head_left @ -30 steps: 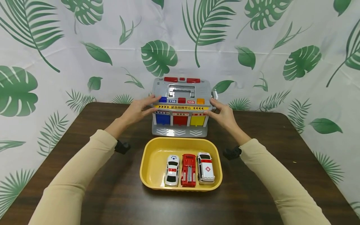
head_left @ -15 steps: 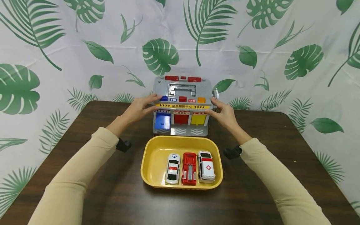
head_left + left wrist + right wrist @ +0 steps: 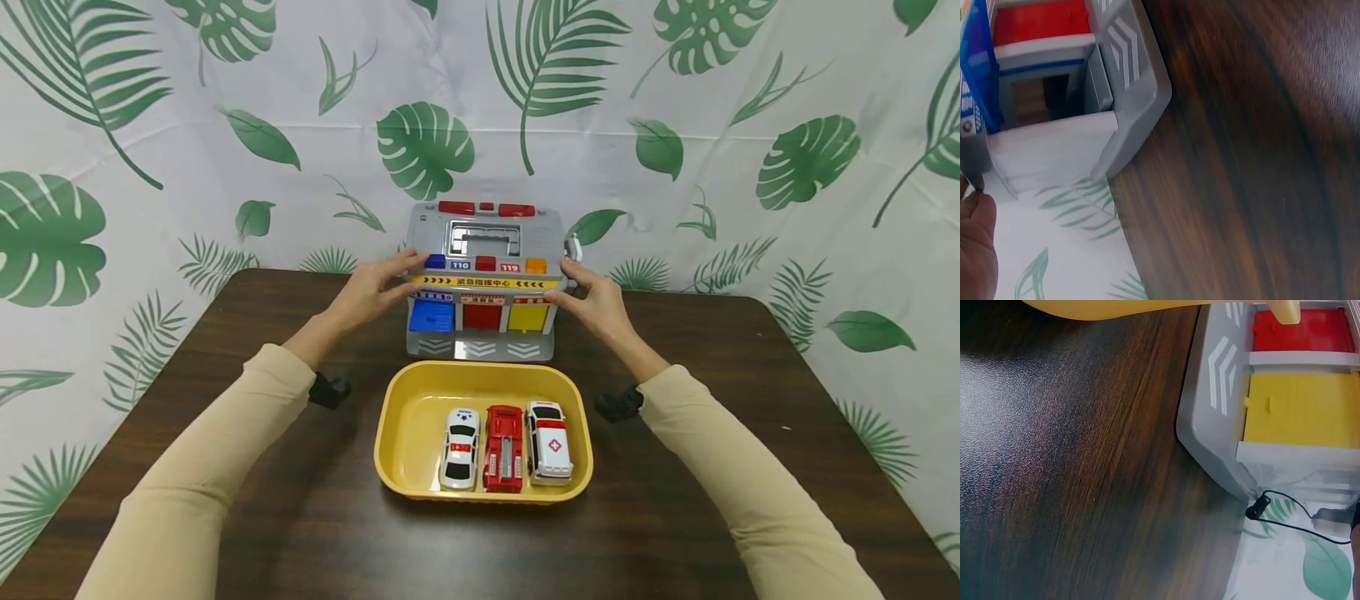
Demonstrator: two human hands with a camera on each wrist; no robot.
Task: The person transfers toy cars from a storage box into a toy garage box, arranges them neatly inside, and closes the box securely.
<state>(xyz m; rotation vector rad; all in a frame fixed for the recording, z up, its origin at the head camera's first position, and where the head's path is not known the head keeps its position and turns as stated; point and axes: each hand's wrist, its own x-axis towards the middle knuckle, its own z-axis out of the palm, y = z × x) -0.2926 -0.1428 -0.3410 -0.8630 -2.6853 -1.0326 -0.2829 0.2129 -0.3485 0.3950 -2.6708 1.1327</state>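
Observation:
A grey toy garage (image 3: pixel 543 233) stands at the back of the table. My left hand (image 3: pixel 363 292) holds the left end of its roof, fingertips beside the blue button (image 3: pixel 435 262), thumb at the front edge. At the opposite end my right hand (image 3: pixel 600 304) grips the roof, thumb in front. The blue door (image 3: pixel 432 317) is swung up and outward; the left wrist view shows the bay (image 3: pixel 1029 103) behind it. The red door (image 3: pixel 481 317) and yellow door (image 3: pixel 1304 409) are closed.
In front of the garage sits a yellow tray (image 3: pixel 416 450) with a white police car (image 3: pixel 460 448), a red fire truck (image 3: pixel 503 450) and a white ambulance (image 3: pixel 550 443). A thin black cord (image 3: pixel 1285 523) lies by the garage's right side. A leaf-print cloth (image 3: pixel 315 158) hangs behind.
The blue door has swung from closed to raised outward. Both hands have kept their places on the roof ends; the cars and tray have stayed put.

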